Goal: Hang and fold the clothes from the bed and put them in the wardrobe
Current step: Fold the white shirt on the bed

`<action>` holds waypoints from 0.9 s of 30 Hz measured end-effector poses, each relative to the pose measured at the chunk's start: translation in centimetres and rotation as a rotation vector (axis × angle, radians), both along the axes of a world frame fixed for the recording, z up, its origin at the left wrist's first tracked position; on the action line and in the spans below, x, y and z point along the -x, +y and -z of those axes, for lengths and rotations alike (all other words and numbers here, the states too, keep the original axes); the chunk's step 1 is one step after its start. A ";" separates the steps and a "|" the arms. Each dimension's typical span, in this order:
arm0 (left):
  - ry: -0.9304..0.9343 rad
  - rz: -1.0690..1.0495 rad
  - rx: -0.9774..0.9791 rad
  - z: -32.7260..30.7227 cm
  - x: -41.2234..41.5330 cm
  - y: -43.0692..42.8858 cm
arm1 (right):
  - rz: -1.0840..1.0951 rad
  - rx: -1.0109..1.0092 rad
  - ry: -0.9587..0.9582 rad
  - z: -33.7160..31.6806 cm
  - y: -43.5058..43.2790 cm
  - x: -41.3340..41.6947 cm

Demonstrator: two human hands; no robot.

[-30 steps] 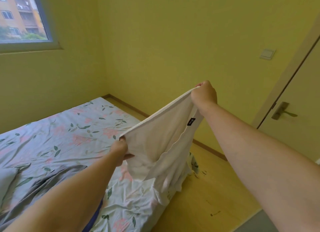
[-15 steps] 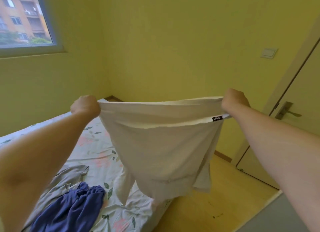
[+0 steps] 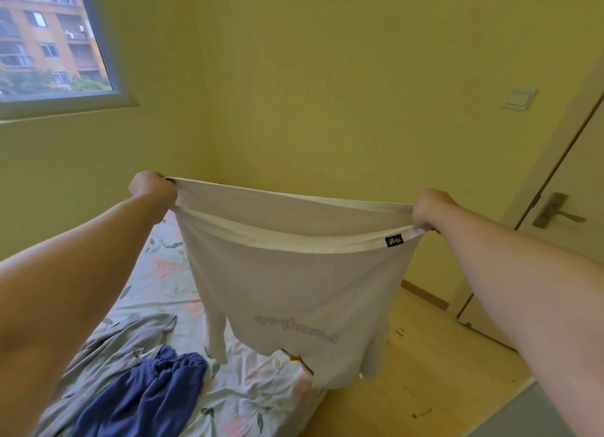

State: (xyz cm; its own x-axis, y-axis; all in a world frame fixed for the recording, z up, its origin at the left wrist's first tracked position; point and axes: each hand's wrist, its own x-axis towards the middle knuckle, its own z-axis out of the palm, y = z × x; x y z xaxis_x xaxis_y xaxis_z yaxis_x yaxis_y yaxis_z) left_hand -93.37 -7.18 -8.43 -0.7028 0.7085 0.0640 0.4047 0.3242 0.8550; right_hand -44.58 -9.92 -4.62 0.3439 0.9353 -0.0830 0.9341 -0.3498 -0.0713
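Observation:
A white T-shirt hangs upside down in the air in front of me, stretched wide by its hem. My left hand grips the hem's left corner and my right hand grips the right corner, near a small black label. Faint mirrored lettering shows through the fabric low down, and the sleeves dangle over the bed's corner. On the floral bed below lie a crumpled blue garment and a grey garment.
Yellow walls meet in a corner behind the shirt. A window is at the upper left. At the right stand a door with a metal handle and a light switch. Wooden floor lies beside the bed.
My left hand rose from low over the bed and both hands moved apart, pulling the shirt's hem out straight and level. The blue garment has come into view.

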 end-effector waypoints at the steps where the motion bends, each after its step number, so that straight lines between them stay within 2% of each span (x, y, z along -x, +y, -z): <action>1: 0.062 0.012 0.015 -0.2 0.2 -0.1 | 0.001 -0.015 0.006 0.0 0.2 0.1; 3: 0.188 0.052 0.062 -0.4 0.5 -0.6 | 0.015 -0.049 0.059 0.1 0.7 0.7; 6: 0.287 0.104 0.132 -0.1 0.8 -1.2 | 0.071 -0.126 0.260 0.6 1.8 1.7; 10: 0.230 0.140 0.163 0.3 0.5 -0.9 | 0.092 -0.284 0.531 0.8 3.2 3.4; 13: 0.110 0.254 0.093 0.0 -1.6 -0.5 | -0.062 -0.344 0.717 -0.1 3.1 6.4; 15: 0.166 0.395 0.015 -0.8 -3.9 -0.1 | -0.254 -0.305 0.783 -0.8 2.3 9.0; 17: 0.241 0.531 -0.076 -1.9 -6.5 0.1 | -0.439 -0.184 0.824 -1.4 1.3 11.5; 20: 0.189 0.637 -0.186 -3.7 -9.8 0.5 | -0.629 0.002 0.819 -2.1 0.2 14.4; 23: 0.050 0.689 -0.270 -5.3 -11.9 0.6 | -0.686 0.046 0.863 -2.5 -0.2 16.2; 27: -0.037 0.841 -0.296 -6.9 -13.7 -0.2 | -0.664 0.051 1.015 -2.6 -0.3 17.0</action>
State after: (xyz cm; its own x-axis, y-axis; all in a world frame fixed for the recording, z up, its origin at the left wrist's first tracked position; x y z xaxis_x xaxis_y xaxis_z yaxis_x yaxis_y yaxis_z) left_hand -79.69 -7.42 -1.57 0.0367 0.9489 0.3135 0.3800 -0.3034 0.8738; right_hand -61.57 -10.19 -2.01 -0.4439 0.8926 -0.0787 0.4599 0.1516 -0.8749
